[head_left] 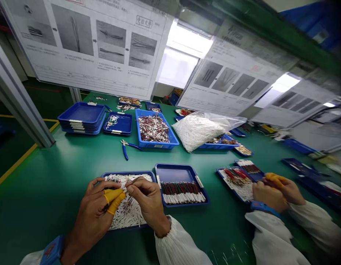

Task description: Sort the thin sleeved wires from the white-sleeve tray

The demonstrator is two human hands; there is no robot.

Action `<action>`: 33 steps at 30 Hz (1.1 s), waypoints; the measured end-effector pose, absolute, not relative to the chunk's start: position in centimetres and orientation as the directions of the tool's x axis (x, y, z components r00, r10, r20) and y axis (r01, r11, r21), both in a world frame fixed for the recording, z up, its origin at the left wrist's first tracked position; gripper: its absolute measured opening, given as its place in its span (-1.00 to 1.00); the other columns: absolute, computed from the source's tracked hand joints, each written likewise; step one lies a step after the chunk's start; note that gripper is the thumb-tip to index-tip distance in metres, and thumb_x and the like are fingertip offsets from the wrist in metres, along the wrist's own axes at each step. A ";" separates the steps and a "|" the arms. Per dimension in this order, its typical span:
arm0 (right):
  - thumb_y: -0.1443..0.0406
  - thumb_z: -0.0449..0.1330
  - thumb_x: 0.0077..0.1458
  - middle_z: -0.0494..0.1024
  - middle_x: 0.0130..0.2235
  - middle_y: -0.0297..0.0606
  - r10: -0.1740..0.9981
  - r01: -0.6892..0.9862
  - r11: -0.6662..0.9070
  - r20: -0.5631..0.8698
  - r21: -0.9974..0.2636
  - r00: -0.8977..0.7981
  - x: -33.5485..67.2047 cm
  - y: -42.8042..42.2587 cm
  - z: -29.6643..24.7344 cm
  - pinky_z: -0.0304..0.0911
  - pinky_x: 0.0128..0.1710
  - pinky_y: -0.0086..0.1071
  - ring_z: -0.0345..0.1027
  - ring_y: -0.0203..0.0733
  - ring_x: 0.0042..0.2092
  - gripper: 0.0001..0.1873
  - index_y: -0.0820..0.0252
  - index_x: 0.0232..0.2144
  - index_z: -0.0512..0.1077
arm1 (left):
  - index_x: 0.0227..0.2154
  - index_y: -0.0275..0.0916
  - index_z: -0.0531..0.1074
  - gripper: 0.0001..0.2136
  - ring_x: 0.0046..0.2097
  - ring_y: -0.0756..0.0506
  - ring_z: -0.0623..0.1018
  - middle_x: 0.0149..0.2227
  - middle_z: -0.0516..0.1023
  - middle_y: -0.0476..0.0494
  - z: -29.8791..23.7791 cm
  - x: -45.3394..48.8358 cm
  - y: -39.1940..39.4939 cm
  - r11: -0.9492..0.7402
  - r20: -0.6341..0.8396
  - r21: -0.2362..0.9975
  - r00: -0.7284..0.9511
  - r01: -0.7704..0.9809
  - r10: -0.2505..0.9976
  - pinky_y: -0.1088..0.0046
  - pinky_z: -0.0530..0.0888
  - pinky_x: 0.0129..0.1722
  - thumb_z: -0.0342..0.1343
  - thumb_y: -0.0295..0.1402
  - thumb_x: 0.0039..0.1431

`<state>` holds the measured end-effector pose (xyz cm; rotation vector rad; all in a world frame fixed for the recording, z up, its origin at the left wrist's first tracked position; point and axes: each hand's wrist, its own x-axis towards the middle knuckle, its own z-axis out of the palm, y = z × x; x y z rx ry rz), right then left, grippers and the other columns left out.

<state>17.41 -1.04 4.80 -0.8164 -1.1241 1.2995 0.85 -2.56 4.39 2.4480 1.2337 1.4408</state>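
Over a blue tray (151,173) heaped with short white tubes (133,214), my two hands meet at the fingertips. My left hand (94,208), with yellow finger cots on two fingers, is closed in a pinch on a small white piece, mostly hidden by the fingers. Pinched in my right hand (150,200) is a thin dark wire (135,180), its end close to the left fingertips. To the right, a second blue tray (176,171) holds a neat row of red, black and green wires (183,188) with white tubes on their lower ends.
Blue-handled cutters (126,149) lie behind the trays. Further back stand stacked blue trays (83,112), a bin of red-and-white parts (154,128) and a bag of white tubes (199,130). At right, a co-worker's hands (272,193) work by other trays. Instruction sheets (104,77) hang above.
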 end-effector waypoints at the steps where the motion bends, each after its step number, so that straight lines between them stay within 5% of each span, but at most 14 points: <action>1: 0.25 0.45 -0.02 0.57 -0.44 -0.30 0.983 -0.312 0.141 0.170 -0.940 -0.070 17.3 -1.1 4.9 0.33 -0.32 -0.37 0.41 -0.22 -0.36 -0.91 0.12 -0.49 0.66 | -0.40 -0.09 0.55 -0.84 -0.16 -0.13 0.66 -0.32 0.69 0.01 4.2 0.7 -2.5 -0.688 0.714 0.400 0.264 0.605 0.648 0.19 0.41 0.00 0.12 -0.37 0.28; 7: 0.22 0.42 -0.01 0.56 -0.46 -0.29 0.982 -0.185 0.182 0.188 -0.966 -0.016 20.5 -1.2 6.1 0.31 -0.39 -0.35 0.38 -0.22 -0.41 -0.85 0.18 -0.49 0.63 | -0.15 0.00 0.56 -0.66 -0.10 -0.27 0.62 -0.15 0.68 -0.07 1.6 -0.1 -1.3 -0.615 0.695 0.314 0.266 0.724 0.668 0.12 0.45 -0.10 0.05 0.06 0.24; 10: 0.17 0.34 0.06 0.60 -0.40 -0.23 0.983 0.178 0.174 0.182 -0.969 0.033 26.1 -1.4 7.5 0.34 -0.36 -0.33 0.42 -0.17 -0.38 -0.79 0.20 -0.45 0.61 | -0.15 0.02 0.56 -0.63 -0.04 -0.32 0.57 -0.14 0.66 -0.07 0.9 -0.2 -1.2 -0.541 0.691 0.339 0.187 0.770 0.698 0.10 0.48 -0.11 0.02 0.09 0.23; 12: 0.12 0.25 0.12 0.62 -0.42 -0.24 0.983 0.567 0.053 0.142 -0.822 0.113 30.5 -1.5 8.3 0.33 -0.39 -0.36 0.45 -0.16 -0.40 -0.72 0.19 -0.44 0.60 | -0.14 0.03 0.55 -0.64 -0.02 -0.30 0.56 -0.14 0.65 -0.05 0.8 -0.2 -1.3 -0.519 0.678 0.369 0.159 0.771 0.718 0.10 0.47 -0.04 0.01 0.08 0.24; 15: 0.14 0.22 0.11 0.56 -0.55 -0.23 0.972 0.719 -0.067 0.116 -0.691 0.202 35.9 -1.5 8.7 0.18 -0.50 -0.37 0.39 -0.15 -0.49 -0.69 0.22 -0.54 0.57 | -0.09 0.06 0.53 -0.64 0.00 -0.31 0.54 -0.12 0.64 0.00 0.7 -0.2 -1.4 -0.503 0.649 0.417 0.140 0.757 0.748 0.06 0.42 0.04 0.01 0.08 0.23; 26: 0.23 0.27 0.06 0.65 -0.48 -0.20 0.946 0.860 -0.297 -0.006 -0.415 0.324 37.9 -1.9 5.9 0.06 -0.49 -0.38 0.50 -0.07 -0.41 -0.81 0.12 -0.51 0.63 | -0.05 0.04 0.51 -0.62 0.00 -0.26 0.57 -0.09 0.64 0.00 -0.3 -0.5 -1.0 -0.517 0.636 0.349 0.207 0.782 0.743 0.06 0.42 0.08 -0.03 0.08 0.27; 33: 0.17 0.20 0.20 0.68 -0.35 -0.17 0.957 0.886 -0.233 0.070 -0.402 0.283 36.5 -2.6 7.1 0.18 -0.40 -0.32 0.52 -0.01 -0.31 -0.76 0.12 -0.33 0.64 | -0.24 -0.05 0.60 -0.66 -0.11 -0.25 0.63 -0.21 0.68 -0.09 1.6 0.0 -1.2 -0.558 0.687 0.356 0.195 0.750 0.700 0.12 0.42 -0.01 0.04 0.03 0.27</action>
